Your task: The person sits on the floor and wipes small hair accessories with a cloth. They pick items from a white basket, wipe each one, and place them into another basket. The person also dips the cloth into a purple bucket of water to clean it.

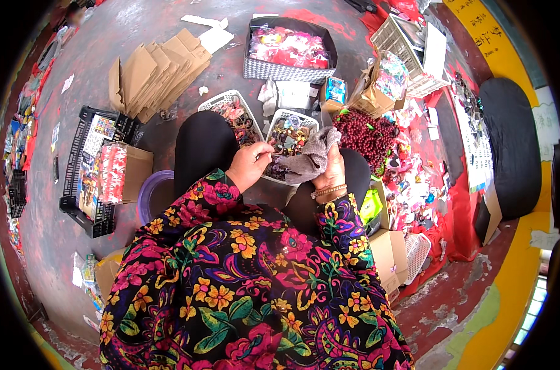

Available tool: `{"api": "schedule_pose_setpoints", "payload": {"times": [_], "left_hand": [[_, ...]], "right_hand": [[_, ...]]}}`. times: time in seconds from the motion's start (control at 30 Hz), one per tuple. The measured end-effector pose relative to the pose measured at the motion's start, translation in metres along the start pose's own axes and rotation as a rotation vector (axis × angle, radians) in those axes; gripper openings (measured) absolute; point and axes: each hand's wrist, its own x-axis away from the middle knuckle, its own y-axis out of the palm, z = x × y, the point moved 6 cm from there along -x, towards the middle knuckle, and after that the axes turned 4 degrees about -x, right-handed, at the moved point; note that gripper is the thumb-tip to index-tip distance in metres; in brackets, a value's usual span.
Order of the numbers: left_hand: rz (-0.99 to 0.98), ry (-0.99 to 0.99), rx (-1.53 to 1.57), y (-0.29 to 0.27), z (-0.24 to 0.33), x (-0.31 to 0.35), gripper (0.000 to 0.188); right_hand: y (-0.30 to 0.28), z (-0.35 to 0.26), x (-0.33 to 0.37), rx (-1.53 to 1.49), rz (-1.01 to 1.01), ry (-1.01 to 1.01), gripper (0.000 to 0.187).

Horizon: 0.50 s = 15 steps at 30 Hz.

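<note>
A grey, fuzzy knitted cloth hangs over the fingers of my right hand, which is closed on it above my right knee. A beaded bracelet circles that wrist. My left hand is closed beside the cloth, thumb and fingertips pinched together; what they hold, if anything, is too small to name. Just beyond both hands is a white plastic basket full of small mixed trinkets, its near part covered by the cloth. A second white basket of reddish-brown small pieces stands to its left, partly behind my left knee.
Flattened cardboard leans at far left, above a black crate and a purple basin. A checkered bin of wrapped pink goods stands ahead. Dark red berry-like strands and scattered small goods lie right; cardboard boxes flank me.
</note>
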Motion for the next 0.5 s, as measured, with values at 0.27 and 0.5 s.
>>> {"api": "schedule_pose_setpoints", "payload": {"times": [0.27,0.5], "left_hand": [[-0.013,-0.029,0.026,-0.001,-0.001,0.001,0.014],[0.009,-0.006,0.003,-0.001,0.003,0.001,0.012]], "right_hand": [[0.017,-0.001,-0.005,-0.019,-0.049,0.073,0.036],[-0.003,-0.004,-0.01,-0.012,-0.011,0.002,0.04]]}}
